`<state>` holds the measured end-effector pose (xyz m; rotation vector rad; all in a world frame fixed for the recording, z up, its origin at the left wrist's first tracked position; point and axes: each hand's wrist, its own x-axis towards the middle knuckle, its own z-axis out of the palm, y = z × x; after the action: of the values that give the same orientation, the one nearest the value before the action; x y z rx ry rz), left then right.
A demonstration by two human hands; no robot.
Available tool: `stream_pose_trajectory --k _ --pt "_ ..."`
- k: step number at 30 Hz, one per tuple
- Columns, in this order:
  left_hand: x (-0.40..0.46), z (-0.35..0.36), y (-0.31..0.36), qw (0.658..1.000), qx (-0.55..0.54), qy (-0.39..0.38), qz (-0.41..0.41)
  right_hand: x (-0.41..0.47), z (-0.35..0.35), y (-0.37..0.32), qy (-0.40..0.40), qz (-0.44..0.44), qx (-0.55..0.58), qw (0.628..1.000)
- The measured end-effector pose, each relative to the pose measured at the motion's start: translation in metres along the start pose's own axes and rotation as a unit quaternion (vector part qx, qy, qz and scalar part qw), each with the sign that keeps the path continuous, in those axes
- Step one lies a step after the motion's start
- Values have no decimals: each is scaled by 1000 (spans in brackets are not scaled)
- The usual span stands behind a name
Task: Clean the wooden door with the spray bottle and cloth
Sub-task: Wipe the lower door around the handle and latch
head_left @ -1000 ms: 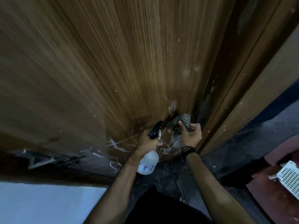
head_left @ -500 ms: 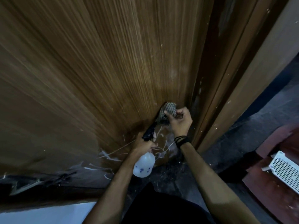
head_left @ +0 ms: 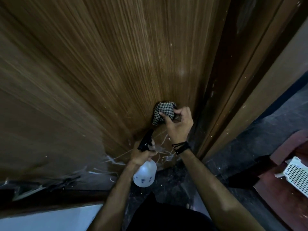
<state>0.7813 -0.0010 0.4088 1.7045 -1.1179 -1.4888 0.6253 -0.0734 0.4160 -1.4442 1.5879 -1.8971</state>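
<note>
**Cloth climbs the door's lower corner**

As the right hand (head_left: 179,125) pinches the bunched checked cloth (head_left: 162,112) against the wooden door (head_left: 116,72), the wad sits higher on the panel than a second ago, above the white streaks (head_left: 160,152) it earlier worked among. The left hand (head_left: 141,154) keeps its fingers curled round the spray bottle (head_left: 145,174), nozzle toward the door. Wiping appears under way; the streaks near the floor remain. A white basket (head_left: 298,174) sits well apart at right.

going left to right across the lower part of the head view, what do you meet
translucent white spray bottle in the left hand → black wrist bands → white perforated plastic basket
</note>
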Motion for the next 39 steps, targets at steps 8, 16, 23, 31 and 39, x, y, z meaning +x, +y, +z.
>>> stream_pose_trajectory --k 8,16,23,31,39 --pt "-9 0 14 999 2 4 34 -12 -6 9 30 81 -13 996" --pt "-7 3 15 998 27 56 32 -2 25 -71 -51 -101 32 993" --pt "-10 -11 21 998 -32 -7 55 36 -19 -17 79 -17 -3 997" --pt "-12 16 12 999 3 -22 40 -19 -19 75 48 226 1 973" --pt "-7 48 12 997 74 -27 -13 -21 -67 99 101 243 -85 961"
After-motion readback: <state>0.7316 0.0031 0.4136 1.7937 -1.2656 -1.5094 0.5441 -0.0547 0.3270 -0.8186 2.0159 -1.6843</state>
